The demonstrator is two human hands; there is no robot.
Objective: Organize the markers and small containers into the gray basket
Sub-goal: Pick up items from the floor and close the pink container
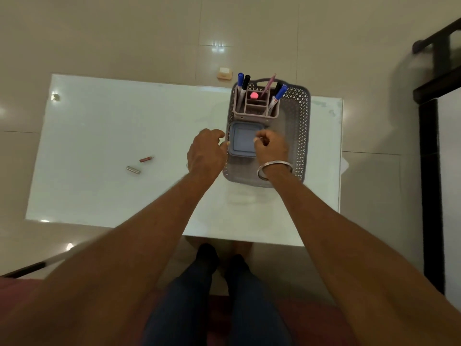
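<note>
Resting in gray basket [300,136], one blue-lidded container [243,139], five markers [275,97]

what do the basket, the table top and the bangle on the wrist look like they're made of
Gray basket: likely moulded matte plastic, going by its perforated lattice walls. Table top: glossy white, glass or laminate; it mirrors ceiling lights. Bangle: apparently polished metal, silvery with a bright sheen.

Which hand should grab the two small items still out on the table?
Left. The left hand is at the gray basket's left rim, nearer the pink stick and silver tube. The right hand is over the basket.
</note>
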